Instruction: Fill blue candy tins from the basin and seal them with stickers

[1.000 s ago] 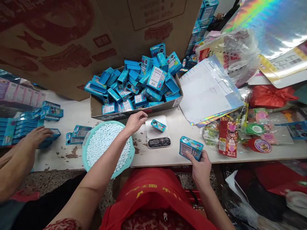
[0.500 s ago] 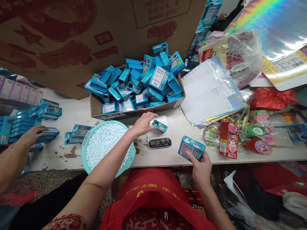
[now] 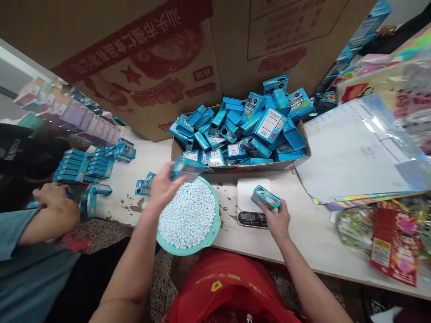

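My left hand (image 3: 164,188) grips a small blue candy tin (image 3: 187,169), smeared by motion, above the far side of a turquoise bowl (image 3: 217,225). White candy pellets (image 3: 188,214) fill that bowl. Another blue tin (image 3: 265,197) is in my right hand (image 3: 279,220), its opening facing up. This tin is at the right side of a white digital scale (image 3: 245,190); I cannot tell whether it rests on the plate. The scale's dark display (image 3: 251,218) is lit. Behind it stands an open carton (image 3: 242,168) heaped with blue tins (image 3: 232,130).
At the left, a co-worker's hand (image 3: 52,195) is by stacked blue tins (image 3: 84,163). A few tins (image 3: 144,186) lie left of the bowl. A large cardboard box (image 3: 232,54) rises behind the carton. White sheets (image 3: 357,152) and candy packets (image 3: 397,242) lie to the right.
My left hand has carried its tin left from the scale to over the bowl. My right hand has brought its tin leftward to the scale. The view has turned left.
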Motion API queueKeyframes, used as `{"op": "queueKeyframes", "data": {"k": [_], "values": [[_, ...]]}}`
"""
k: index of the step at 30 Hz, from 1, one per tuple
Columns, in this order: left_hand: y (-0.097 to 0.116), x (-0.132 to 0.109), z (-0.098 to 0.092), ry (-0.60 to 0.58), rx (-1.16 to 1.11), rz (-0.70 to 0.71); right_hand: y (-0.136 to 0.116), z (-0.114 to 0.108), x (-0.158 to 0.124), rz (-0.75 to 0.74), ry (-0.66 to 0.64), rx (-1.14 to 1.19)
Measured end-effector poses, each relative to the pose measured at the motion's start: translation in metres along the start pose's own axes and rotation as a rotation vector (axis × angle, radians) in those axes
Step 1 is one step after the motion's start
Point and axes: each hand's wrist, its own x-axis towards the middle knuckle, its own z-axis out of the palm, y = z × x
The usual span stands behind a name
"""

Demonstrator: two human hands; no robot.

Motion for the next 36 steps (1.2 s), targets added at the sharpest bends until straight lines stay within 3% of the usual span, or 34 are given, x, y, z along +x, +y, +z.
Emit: {"op": "queueKeyframes", "data": {"k": [2,4,6,10,13,16,19,22,26,28,30,33,36], "values": [[-0.038,0.017,-0.025,0.264,0.117,-0.22,0.007,0.008,0.005,-0.102,0.01,-0.12],[-0.075,0.042,-0.029,0.408,0.183,-0.381,0.014,0.004,0.005,-0.218,0.042,-0.248],[-0.106,0.069,-0.017,0.364,0.197,-0.455,0.02,-0.009,0.0,-0.239,0.04,-0.317],[-0.148,0.116,0.028,0.095,0.232,-0.455,0.028,-0.047,-0.021,-0.114,0.019,-0.343],[-0.162,0.132,0.053,0.054,0.239,-0.386,0.034,-0.07,-0.037,-0.048,0.075,-0.357],[-0.162,0.133,0.057,0.066,0.113,-0.259,0.043,-0.083,-0.047,0.014,0.149,-0.331],[-0.151,0.117,0.044,0.105,0.054,-0.182,0.05,-0.084,-0.053,0.063,0.17,-0.275],[-0.134,0.083,0.036,0.203,0.157,-0.164,0.051,-0.077,-0.056,0.081,0.158,-0.235],[-0.085,0.023,0.057,0.227,0.065,-0.002,0.047,-0.067,-0.053,0.064,0.134,-0.201],[-0.047,-0.001,0.079,0.089,-0.056,0.221,0.044,-0.062,-0.049,0.045,0.119,-0.193],[-0.007,-0.015,0.104,-0.136,-0.121,0.48,0.04,-0.059,-0.046,0.032,0.108,-0.187],[0.044,-0.02,0.135,-0.345,-0.094,0.666,0.036,-0.058,-0.044,0.023,0.092,-0.181],[0.074,-0.017,0.159,-0.463,-0.03,0.814,0.036,-0.061,-0.047,0.024,0.082,-0.174]]}}
